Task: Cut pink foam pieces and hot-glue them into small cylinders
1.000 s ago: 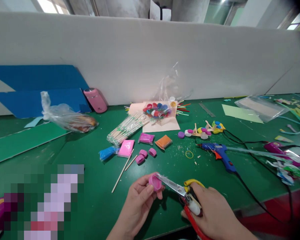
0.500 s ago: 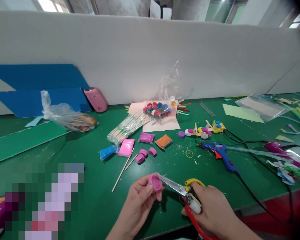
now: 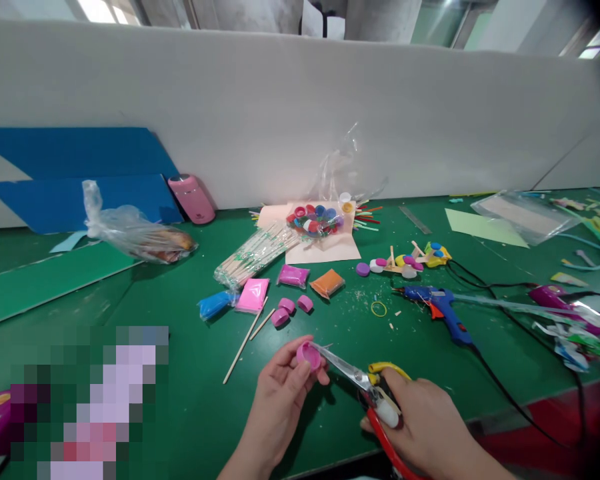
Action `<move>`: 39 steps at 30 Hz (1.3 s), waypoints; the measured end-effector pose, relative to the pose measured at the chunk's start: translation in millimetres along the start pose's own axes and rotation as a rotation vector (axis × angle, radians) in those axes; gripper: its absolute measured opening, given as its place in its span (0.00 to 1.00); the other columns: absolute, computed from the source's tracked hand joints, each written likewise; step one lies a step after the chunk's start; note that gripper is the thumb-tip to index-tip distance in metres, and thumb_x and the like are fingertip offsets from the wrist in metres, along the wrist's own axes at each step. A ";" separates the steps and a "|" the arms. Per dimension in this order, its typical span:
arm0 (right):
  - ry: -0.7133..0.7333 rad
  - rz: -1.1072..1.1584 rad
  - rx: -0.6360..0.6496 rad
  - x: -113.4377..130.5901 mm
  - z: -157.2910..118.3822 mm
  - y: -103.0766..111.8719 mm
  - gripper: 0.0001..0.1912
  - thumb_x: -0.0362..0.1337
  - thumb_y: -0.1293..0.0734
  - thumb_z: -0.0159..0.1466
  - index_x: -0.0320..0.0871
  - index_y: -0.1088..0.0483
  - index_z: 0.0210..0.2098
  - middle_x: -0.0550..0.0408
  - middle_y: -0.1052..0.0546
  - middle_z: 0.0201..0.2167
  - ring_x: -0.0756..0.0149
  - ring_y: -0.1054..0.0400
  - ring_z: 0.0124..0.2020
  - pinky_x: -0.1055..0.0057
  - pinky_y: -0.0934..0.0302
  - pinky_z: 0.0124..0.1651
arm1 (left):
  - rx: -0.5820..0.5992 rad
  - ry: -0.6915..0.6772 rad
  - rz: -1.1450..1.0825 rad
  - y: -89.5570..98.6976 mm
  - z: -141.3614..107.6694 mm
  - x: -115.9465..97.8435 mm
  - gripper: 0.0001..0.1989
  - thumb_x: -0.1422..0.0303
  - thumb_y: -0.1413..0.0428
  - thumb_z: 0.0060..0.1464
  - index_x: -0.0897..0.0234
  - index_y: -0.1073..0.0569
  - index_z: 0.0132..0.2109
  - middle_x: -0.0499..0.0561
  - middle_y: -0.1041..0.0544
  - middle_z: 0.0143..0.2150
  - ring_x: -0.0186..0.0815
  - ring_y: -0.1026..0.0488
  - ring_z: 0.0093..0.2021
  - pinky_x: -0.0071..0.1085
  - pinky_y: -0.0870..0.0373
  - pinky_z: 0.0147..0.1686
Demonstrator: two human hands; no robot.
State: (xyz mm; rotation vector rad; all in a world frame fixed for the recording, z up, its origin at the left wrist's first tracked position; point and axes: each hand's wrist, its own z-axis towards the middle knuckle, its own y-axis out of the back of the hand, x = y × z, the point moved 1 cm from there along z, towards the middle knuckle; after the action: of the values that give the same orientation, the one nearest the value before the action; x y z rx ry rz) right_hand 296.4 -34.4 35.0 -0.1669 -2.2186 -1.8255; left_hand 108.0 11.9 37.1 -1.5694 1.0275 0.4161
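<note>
Between its thumb and fingers, my left hand [image 3: 283,393] holds a pink bottle cap [image 3: 309,357], its hollow side facing me. My right hand [image 3: 425,413] grips a pair of scissors [image 3: 347,371] with one red and one yellow handle. The tips of the blades touch the cap's rim at its upper right. Beyond my left hand, several more pink caps [image 3: 281,317] lie together on the green table [image 3: 190,380]. A long wooden stick [image 3: 243,348] and a shorter one [image 3: 263,325] rest to the left of them.
A blue hot glue gun [image 3: 445,308] lies at right, its black cord running to the table edge. Clay packets, including an orange one [image 3: 327,283], and bagged sticks [image 3: 253,257] are further back. A pink bottle [image 3: 193,200] stands by the white partition [image 3: 260,120].
My left hand and the pink cap have shifted slightly up and left, the cap turning a little. The scissors have followed, their blades looking closer together.
</note>
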 end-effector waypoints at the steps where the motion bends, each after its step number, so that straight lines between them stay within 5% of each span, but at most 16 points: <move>1: -0.007 0.014 0.004 0.7 -0.6 0.3 0.14 0.50 0.38 0.52 0.46 0.41 0.27 0.59 0.27 0.21 0.57 0.33 0.22 0.71 0.55 0.23 | -0.020 -0.018 0.013 0.0 0.3 1.1 0.12 0.72 0.47 0.49 0.67 0.30 0.43 0.51 0.25 0.26 0.32 0.30 0.28 0.32 0.36 0.39; 23: 0.030 0.003 0.006 0.0 3.0 -5.7 0.16 0.51 0.38 0.52 0.45 0.41 0.29 0.56 0.27 0.23 0.56 0.33 0.24 0.69 0.52 0.25 | 0.076 0.035 -0.035 0.4 -0.4 0.9 0.08 0.71 0.47 0.50 0.71 0.28 0.36 0.52 0.27 0.27 0.28 0.34 0.24 0.24 0.38 0.29; 39: 0.077 -0.022 -0.092 -9.9 4.1 -5.3 0.17 0.53 0.38 0.52 0.46 0.42 0.29 0.58 0.28 0.24 0.59 0.34 0.24 0.69 0.52 0.26 | 0.174 0.139 0.026 4.5 1.8 -7.1 0.09 0.70 0.51 0.53 0.71 0.28 0.34 0.51 0.27 0.21 0.30 0.32 0.24 0.35 0.40 0.43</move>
State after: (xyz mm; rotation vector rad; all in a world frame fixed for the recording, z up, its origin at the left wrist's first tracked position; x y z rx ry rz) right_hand 304.0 -30.7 26.6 -0.0880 -2.0942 -1.9135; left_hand 100.9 16.4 39.1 -1.4455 1.1599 0.2309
